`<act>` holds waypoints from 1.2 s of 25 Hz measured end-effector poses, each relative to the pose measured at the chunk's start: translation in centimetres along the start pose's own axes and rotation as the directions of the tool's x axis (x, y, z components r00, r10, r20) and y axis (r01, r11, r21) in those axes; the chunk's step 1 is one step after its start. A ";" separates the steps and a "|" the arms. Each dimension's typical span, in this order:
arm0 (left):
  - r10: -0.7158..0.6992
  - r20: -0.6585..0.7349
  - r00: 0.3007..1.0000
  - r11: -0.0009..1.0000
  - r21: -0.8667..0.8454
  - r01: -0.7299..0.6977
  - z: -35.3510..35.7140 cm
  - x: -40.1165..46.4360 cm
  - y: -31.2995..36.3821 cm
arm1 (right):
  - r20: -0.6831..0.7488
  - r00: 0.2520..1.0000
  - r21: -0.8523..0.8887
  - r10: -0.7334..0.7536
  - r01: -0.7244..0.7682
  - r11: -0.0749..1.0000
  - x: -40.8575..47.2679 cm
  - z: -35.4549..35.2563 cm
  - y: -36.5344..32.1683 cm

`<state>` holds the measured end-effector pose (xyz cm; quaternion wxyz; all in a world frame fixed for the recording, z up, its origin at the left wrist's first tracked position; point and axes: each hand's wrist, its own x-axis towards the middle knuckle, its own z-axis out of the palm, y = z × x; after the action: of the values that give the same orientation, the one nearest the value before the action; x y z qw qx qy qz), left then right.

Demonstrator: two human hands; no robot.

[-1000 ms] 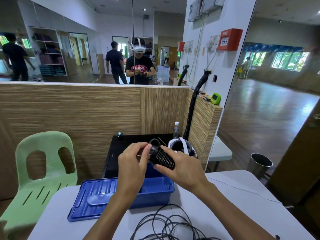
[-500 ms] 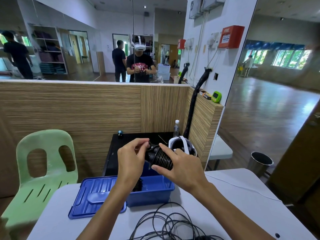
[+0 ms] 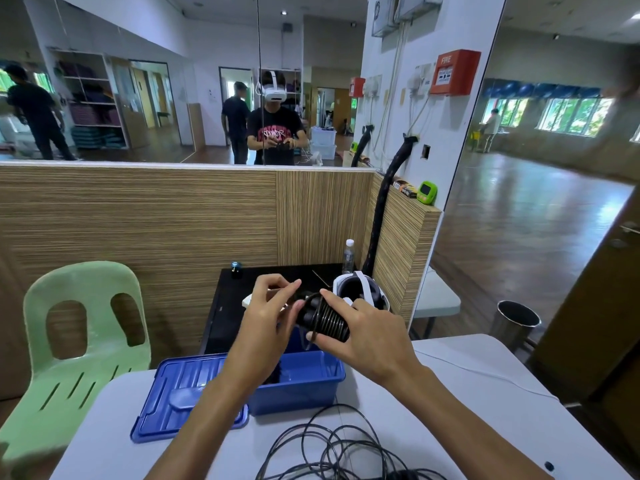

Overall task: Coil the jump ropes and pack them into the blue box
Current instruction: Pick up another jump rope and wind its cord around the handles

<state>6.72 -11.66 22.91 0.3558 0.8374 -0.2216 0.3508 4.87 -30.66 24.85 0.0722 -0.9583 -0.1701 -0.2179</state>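
Note:
My right hand (image 3: 367,336) grips a jump rope bundle (image 3: 320,318), black handles with the black cord wound tightly round them, held in the air above the blue box (image 3: 304,382). My left hand (image 3: 268,315) is at the bundle's left end, thumb and fingers pinching the cord there. The box stands open at the white table's (image 3: 450,420) far edge. Its blue lid (image 3: 180,393) lies beside it to the left. More black jump rope (image 3: 332,448) lies in loose loops on the table in front of me.
A green plastic chair (image 3: 79,341) stands at the left. Behind the box, a black desk (image 3: 228,306) carries a white headset (image 3: 360,292) and a water bottle (image 3: 348,256) against a wooden partition. A metal bin (image 3: 516,323) stands on the floor to the right.
Both hands stay raised over the box with the bundle. My left fingers have shifted along its left end, working the cord. The view has tilted slightly.

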 end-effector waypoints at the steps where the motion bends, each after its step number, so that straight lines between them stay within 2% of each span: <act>1: 0.039 0.074 0.997 0.999 0.001 -0.039 -0.5 0.0 -0.5 | 0.001 1.000 -0.001 0.003 -0.003 1.000 -0.1 -0.1 0.4; 3: 0.069 0.186 0.980 0.998 -0.018 -0.067 -1.6 0.2 -1.0 | -0.005 1.000 0.002 0.000 0.000 1.000 -0.2 -0.3 0.8; 4: 0.033 0.185 0.982 0.998 -0.067 -0.021 -1.8 0.4 -1.3 | -0.010 1.000 0.006 -0.009 0.009 1.000 -0.2 -0.4 0.8; 5: -0.062 0.164 0.985 0.984 -0.157 0.088 -1.9 0.7 -1.6 | -0.019 1.000 0.009 -0.024 0.024 1.000 -0.2 -0.4 0.6; 6: -0.205 0.181 0.962 0.921 -0.296 0.252 -1.9 1.1 -2.1 | -0.040 0.998 0.015 -0.046 0.047 0.999 -0.2 -0.5 0.4; 8: -0.425 0.358 0.831 0.692 -0.463 0.553 -1.5 1.6 -3.7 | -0.108 0.990 0.046 -0.092 0.098 0.994 -0.2 -0.7 -0.1; 10: -0.505 0.526 0.684 0.597 -0.359 0.717 -1.0 1.2 -5.6 | -0.149 0.980 0.085 -0.133 0.147 0.985 -0.2 -1.2 -0.5; 12: -0.565 0.598 0.568 0.596 -0.181 0.783 -0.3 0.5 -7.0 | -0.163 0.972 0.095 -0.172 0.188 0.978 -0.2 -1.7 -0.7; 13: -0.589 0.606 0.535 0.600 -0.116 0.792 -0.1 0.4 -7.3 | -0.161 0.970 0.092 -0.179 0.196 0.976 -0.2 -1.8 -0.8; 14: -0.604 0.597 0.528 0.613 -0.075 0.786 0.1 0.3 -7.6 | -0.150 0.973 0.090 -0.175 0.190 0.978 -0.2 -1.8 -0.7; 15: -0.605 0.567 0.559 0.647 -0.058 0.760 0.0 0.3 -7.4 | -0.129 0.978 0.084 -0.163 0.174 0.981 -0.3 -1.7 -0.6; 17: -0.598 0.397 0.696 0.717 -0.124 0.686 -0.6 0.4 -5.4 | -0.101 0.986 0.052 -0.135 0.141 0.989 -0.5 -1.0 -0.1; 18: -0.602 0.301 0.739 0.707 -0.229 0.669 -1.0 0.2 -3.5 | -0.094 0.988 0.038 -0.123 0.127 0.991 -0.6 -0.7 0.1; 19: -0.612 0.262 0.746 0.656 -0.358 0.664 -1.2 -0.3 -1.6 | -0.084 0.990 0.031 -0.110 0.113 0.993 -0.6 -0.3 0.3; 21: -0.610 0.362 0.705 0.497 -0.519 0.696 -0.8 -1.5 2.2 | -0.071 0.994 0.024 -0.083 0.085 0.996 -0.6 0.3 0.6; 22: -0.610 0.419 0.673 0.432 -0.537 0.725 -0.4 -2.1 3.4 | -0.074 0.994 0.016 -0.076 0.077 0.997 -0.5 0.5 0.6; 23: -0.618 0.433 0.656 0.409 -0.535 0.739 0.1 -2.6 4.3 | -0.073 0.995 0.003 -0.069 0.070 0.998 -0.4 0.7 0.5; 24: -0.625 0.425 0.655 0.423 -0.521 0.741 0.4 -2.9 5.0 | -0.066 0.996 -0.009 -0.061 0.061 0.998 -0.3 0.7 0.5; 27: -0.602 0.360 0.713 0.564 -0.440 0.699 0.7 -3.4 6.2 | -0.059 0.998 0.012 -0.031 0.032 0.999 -0.2 0.7 0.7; 30: -0.588 0.317 0.745 0.583 -0.473 0.661 1.0 -3.7 5.4 | -0.046 0.999 0.067 0.015 -0.012 0.998 -0.1 0.8 1.2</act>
<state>1.39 -15.49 22.04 0.6690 0.7395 -0.0267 0.0690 5.54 -31.59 24.03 0.1095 -0.9512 -0.1690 -0.2339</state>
